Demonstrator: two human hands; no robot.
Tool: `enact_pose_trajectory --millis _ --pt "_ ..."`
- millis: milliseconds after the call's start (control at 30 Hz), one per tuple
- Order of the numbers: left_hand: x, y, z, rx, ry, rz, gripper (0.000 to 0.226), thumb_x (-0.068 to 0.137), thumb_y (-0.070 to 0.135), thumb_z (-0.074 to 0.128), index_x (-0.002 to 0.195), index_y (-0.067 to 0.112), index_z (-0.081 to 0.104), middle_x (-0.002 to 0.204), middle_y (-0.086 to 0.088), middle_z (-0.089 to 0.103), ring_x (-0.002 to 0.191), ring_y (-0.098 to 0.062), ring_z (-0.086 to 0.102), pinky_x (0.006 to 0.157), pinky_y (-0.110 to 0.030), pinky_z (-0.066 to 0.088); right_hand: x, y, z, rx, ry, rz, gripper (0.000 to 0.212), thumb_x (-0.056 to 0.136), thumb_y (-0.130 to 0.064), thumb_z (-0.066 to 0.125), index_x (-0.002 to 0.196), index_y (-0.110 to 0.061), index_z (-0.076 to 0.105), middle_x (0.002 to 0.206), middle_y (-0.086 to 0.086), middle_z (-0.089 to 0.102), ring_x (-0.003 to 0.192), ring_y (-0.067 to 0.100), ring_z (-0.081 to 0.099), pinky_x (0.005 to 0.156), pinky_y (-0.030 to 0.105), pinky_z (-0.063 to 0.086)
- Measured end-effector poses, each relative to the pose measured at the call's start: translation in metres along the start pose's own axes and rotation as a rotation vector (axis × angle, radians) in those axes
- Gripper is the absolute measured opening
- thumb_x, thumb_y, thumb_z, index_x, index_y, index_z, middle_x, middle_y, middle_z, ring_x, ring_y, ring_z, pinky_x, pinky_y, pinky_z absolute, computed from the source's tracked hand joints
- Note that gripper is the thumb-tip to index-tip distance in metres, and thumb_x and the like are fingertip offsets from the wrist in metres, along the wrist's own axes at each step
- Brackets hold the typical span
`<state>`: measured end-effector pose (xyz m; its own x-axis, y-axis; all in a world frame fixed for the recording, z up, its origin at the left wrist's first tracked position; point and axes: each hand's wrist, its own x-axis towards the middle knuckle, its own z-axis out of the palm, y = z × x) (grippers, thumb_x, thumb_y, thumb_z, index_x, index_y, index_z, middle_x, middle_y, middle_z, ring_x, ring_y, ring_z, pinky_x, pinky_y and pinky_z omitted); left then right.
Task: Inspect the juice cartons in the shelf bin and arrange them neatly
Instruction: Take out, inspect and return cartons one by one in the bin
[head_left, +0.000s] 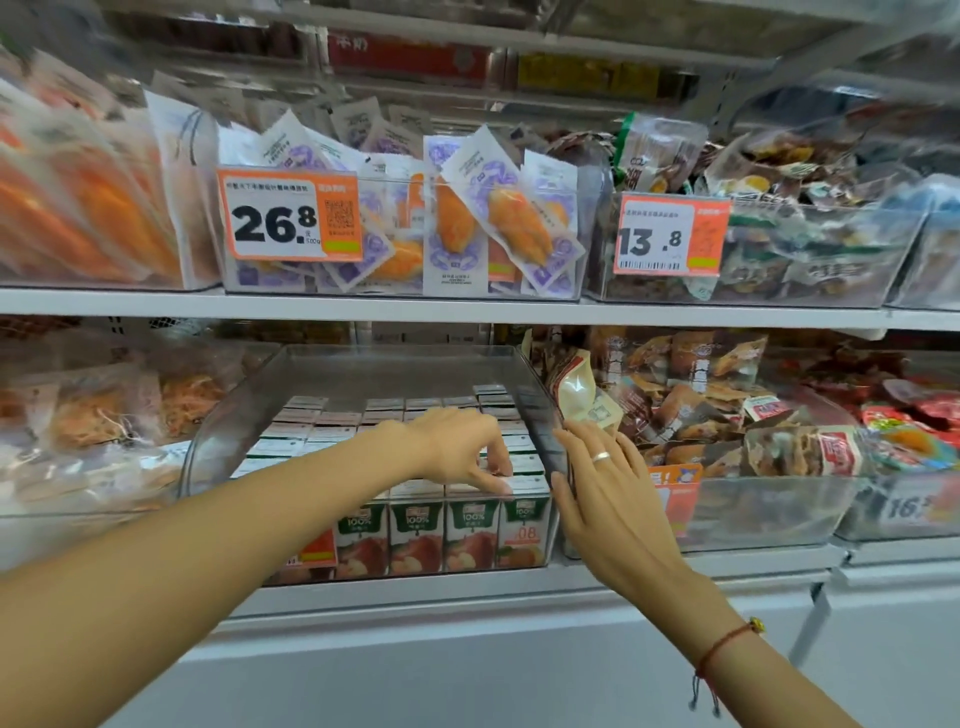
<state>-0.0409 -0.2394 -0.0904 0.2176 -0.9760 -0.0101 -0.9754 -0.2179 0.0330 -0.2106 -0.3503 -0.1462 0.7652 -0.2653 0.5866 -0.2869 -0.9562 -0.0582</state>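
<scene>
We have our left hand (462, 447) reaching into the clear shelf bin (218, 431), its grip curled down and pinching the top edge of a front-row juice carton (522, 514) at the bin's right end. Our right hand (602, 488), fingers spread and straight, rests on the bin's outer right wall at about three o'clock from that carton. The carton stands upright, so we judge the left hand nearer for any lift or nudge.

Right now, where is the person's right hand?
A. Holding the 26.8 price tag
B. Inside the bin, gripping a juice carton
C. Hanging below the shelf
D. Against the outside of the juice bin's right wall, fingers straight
D: the right hand lies open against the clear bin wall, while the left hand reaches the juice cartons inside.
</scene>
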Motion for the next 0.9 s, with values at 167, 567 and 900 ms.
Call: enact_pose_trajectory --millis 167,567,900 --pt "0.010 0.008 -0.012 0.098 -0.092 -0.002 0.042 0.084 0.055 0.067 0.105 0.020 0.073 0.089 0.010 0.064 0.089 -0.018 0.062 0.054 -0.027 0.036 -0.012 0.008 0.007 -0.035 -0.021 -0.006 0.047 0.100 -0.028 0.048 0.145 -0.015 0.042 0.150 0.005 0.044 0.144 0.023 0.032 0.120 0.042 0.018" --pt "0.003 -0.002 0.009 -0.005 0.025 0.056 0.039 0.093 0.049 0.057 0.118 0.021 0.068 0.141 0.007 0.041 0.125 -0.013 0.040 0.093 -0.038 0.044 -0.011 0.007 0.019 0.072 0.012 0.025 0.041 0.101 -0.029 0.044 0.141 -0.020 0.046 0.148 0.000 0.043 0.146 0.019 0.025 0.122 0.040 0.011" --pt "-0.008 0.005 0.024 -0.542 0.461 -0.092 0.018 0.095 0.040 0.058 0.107 0.028 0.053 0.116 0.009 0.063 0.104 -0.006 0.060 0.087 -0.034 0.053 -0.011 0.003 0.009 0.279 0.052 0.070 0.042 0.101 -0.031 0.046 0.142 -0.026 0.039 0.146 -0.010 0.042 0.144 0.009 0.023 0.121 0.037 0.014"
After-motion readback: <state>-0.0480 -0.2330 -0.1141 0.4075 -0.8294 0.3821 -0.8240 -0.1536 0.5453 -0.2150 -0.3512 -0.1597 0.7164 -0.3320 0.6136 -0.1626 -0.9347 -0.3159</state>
